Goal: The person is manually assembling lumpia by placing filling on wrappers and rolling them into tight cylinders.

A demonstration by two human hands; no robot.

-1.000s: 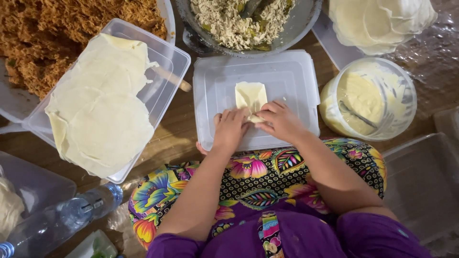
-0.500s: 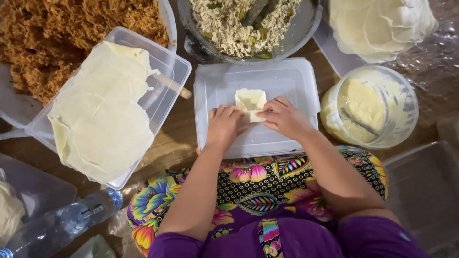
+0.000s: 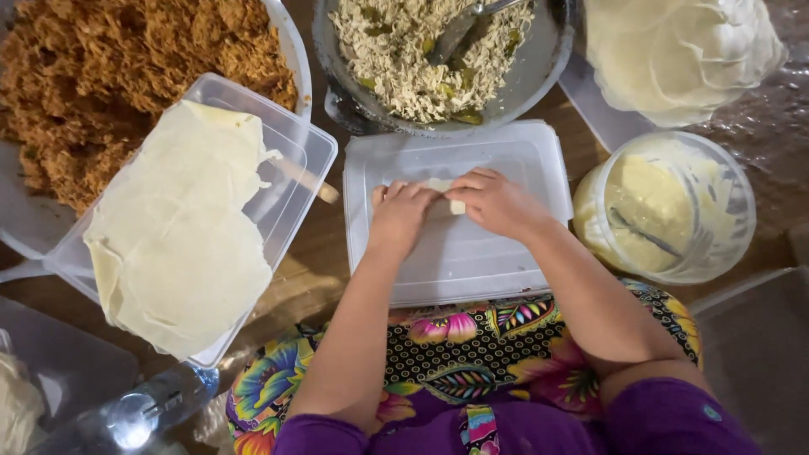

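A small pale pastry roll (image 3: 445,194) lies on an upturned clear plastic lid (image 3: 472,261) in front of me. Both hands press on it. My left hand (image 3: 401,215) covers its left end with fingers curled over it. My right hand (image 3: 495,202) covers its right end, fingertips meeting the left hand's. Only a sliver of the wrapper shows between the fingers.
A clear tub (image 3: 308,156) with a stack of thin pale wrappers (image 3: 181,227) sits to the left. Behind are a bowl of brown shredded filling (image 3: 126,76) and a metal bowl of pale shredded filling (image 3: 438,59) with a spoon. A round tub of yellowish paste (image 3: 666,206) stands right.
The pastry was a folded open piece a second ago. Both hands have rolled it away from me and now cover it almost fully.
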